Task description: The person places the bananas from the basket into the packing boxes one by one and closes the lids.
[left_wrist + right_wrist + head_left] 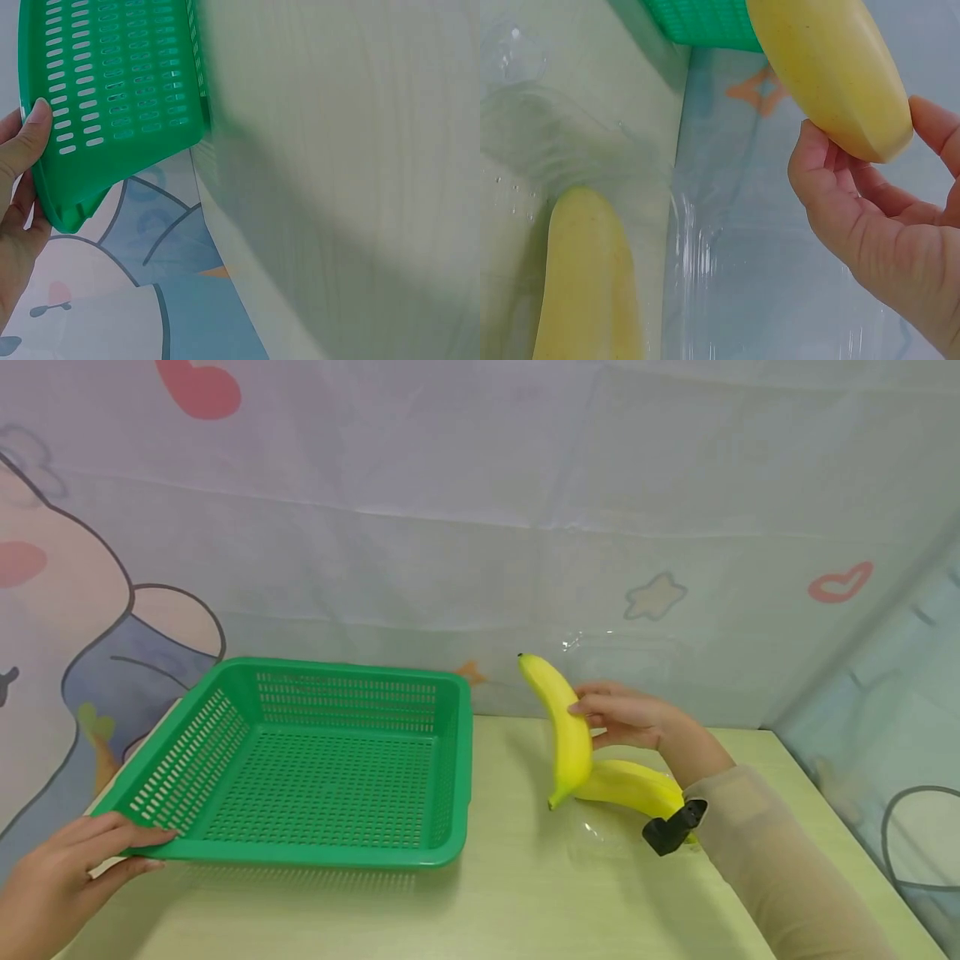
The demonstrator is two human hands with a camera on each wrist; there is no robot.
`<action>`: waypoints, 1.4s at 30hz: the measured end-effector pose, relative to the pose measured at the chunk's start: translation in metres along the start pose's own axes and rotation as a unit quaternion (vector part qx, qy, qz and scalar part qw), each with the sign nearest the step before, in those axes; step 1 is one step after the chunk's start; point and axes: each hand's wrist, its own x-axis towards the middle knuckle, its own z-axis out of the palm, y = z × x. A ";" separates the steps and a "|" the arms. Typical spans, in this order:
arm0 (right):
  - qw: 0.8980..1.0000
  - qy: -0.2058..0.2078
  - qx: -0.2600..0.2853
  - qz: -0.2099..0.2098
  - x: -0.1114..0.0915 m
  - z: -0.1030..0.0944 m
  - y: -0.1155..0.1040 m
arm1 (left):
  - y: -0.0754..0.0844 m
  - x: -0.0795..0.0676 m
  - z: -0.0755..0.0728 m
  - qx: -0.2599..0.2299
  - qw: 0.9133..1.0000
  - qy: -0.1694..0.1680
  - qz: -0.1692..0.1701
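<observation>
Between the thumb and fingers of my right hand (622, 714) is a yellow banana (564, 722), held up off the table with its dark tip pointing up and left. A second banana (633, 785) lies below that hand in a clear plastic container (694, 247), whose outline is hard to make out in the head view. My left hand (71, 868) grips the near left corner of a green plastic basket (300, 853). In the left wrist view the thumb (36, 124) presses on the rim from one side, with fingers behind it. Nothing lies inside the basket.
The pale wooden table (510, 893) carries the basket on the left and the container on the right. A cartoon-printed cloth (420, 568) hangs behind it. A black wrist camera (675, 828) sits on my right sleeve (780, 860), partly covering the second banana.
</observation>
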 end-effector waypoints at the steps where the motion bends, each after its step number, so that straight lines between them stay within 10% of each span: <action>1: 1.000 0.000 -0.002 0.000 -0.001 -0.001 0.001 | 0.000 0.000 0.000 0.001 1.000 0.001 -0.001; 28: 0.983 -0.009 -0.180 0.036 -0.024 -0.048 0.027 | -0.004 -0.002 0.001 0.015 1.000 0.005 0.006; 42: 0.958 -0.110 -0.253 0.077 -0.033 -0.069 0.028 | -0.003 -0.002 0.001 0.014 1.000 0.001 0.004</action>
